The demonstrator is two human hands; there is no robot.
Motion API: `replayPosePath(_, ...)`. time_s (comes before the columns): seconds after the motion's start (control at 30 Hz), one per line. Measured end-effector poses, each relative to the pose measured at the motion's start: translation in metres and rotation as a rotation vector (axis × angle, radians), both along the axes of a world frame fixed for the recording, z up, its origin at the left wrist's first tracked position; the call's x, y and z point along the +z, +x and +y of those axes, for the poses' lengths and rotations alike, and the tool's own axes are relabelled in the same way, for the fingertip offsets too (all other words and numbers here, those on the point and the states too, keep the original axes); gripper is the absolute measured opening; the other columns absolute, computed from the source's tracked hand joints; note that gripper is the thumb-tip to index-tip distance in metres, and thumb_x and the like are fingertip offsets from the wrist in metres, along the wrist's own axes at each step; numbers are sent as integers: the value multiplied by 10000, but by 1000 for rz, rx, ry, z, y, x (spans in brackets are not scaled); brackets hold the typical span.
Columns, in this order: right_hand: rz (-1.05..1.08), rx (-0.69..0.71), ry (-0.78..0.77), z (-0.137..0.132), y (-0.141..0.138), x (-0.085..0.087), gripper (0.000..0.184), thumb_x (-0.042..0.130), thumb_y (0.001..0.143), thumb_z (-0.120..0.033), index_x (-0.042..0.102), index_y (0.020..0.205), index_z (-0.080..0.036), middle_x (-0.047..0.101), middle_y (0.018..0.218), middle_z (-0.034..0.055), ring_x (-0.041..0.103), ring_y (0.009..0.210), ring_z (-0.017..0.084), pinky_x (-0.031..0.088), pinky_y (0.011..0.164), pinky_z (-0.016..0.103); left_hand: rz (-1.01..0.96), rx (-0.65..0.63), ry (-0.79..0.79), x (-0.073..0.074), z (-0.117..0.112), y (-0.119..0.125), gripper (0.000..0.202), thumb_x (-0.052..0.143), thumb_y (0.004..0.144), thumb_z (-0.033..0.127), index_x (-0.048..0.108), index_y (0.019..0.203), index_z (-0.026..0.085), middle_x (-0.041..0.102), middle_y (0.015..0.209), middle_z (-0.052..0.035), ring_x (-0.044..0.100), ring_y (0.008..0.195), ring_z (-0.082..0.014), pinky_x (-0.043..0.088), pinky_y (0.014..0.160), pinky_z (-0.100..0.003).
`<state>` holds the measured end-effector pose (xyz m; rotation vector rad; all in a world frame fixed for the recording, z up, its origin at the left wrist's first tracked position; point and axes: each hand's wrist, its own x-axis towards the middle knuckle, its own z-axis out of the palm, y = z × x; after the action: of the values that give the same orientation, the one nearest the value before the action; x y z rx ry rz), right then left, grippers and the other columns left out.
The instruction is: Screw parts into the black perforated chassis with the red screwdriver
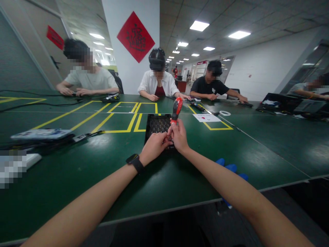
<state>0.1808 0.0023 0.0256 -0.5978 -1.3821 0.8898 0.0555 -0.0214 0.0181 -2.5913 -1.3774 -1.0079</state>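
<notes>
A screwdriver (176, 109) with a red and dark grey handle stands nearly upright in front of me, its shaft pointing down. My right hand (180, 135) is closed around it just below the handle. Close beside it, my left hand (154, 145) has its fingers pinched together near the shaft; what they hold, if anything, is hidden. Both hands are over the near side of a black tray-like box (149, 128) with a gridded, pitted inside. The screwdriver's tip is hidden by my fingers.
On the green table (115, 192), a stack of devices and cables (42, 135) lies left. Blue-handled tools (230, 167) lie by my right forearm. Beyond the box are a white paper (207, 117) and a tape ring (224, 113). Several people sit across the table.
</notes>
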Motion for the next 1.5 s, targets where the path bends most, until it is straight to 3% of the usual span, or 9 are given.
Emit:
replayPosePath(0.4, -8, 13, 5, 1, 1, 0, 308, 419, 887, -438, 487, 1054, -188, 480, 546, -73, 363, 387, 43, 282, 381, 163, -37, -38, -51, -1, 1, 0, 66, 569, 821, 215, 547, 766, 186, 638, 729, -19, 596, 694, -164, 393, 647, -264)
replayPosePath(0.63, -12, -26, 26, -1, 0, 0, 300, 430, 883, -447, 484, 1035, -195, 483, 552, -71, 394, 406, 48, 327, 416, 167, -32, -7, -38, 0, 0, 0, 143, 641, 775, 286, 542, 758, 184, 625, 711, -14, 582, 674, -160, 397, 637, -261)
replayPosePath(1.03, -5, 11, -18, 1, 1, 2, 318, 406, 884, -458, 485, 1031, -187, 510, 537, -71, 345, 343, 37, 249, 349, 162, -43, -78, -1, -2, 3, -2, 108, 588, 818, 231, 522, 750, 180, 638, 715, -10, 596, 677, -153, 392, 666, -263)
replayPosePath(1.3, -17, -20, 30, 0, 1, 0, 299, 421, 894, -427, 495, 1043, -179, 495, 526, -71, 388, 393, 45, 302, 399, 159, -44, -40, -23, 1, 0, 1, 67, 579, 817, 224, 534, 783, 189, 643, 689, 1, 606, 666, -157, 395, 676, -269)
replayPosePath(1.5, -15, 0, 40, -1, 1, 2, 287, 436, 887, -427, 476, 1040, -188, 485, 518, -82, 381, 379, 40, 299, 394, 154, -24, 5, 7, 1, 0, 1, 165, 632, 782, 294, 521, 735, 182, 621, 677, -5, 580, 651, -156, 371, 615, -259)
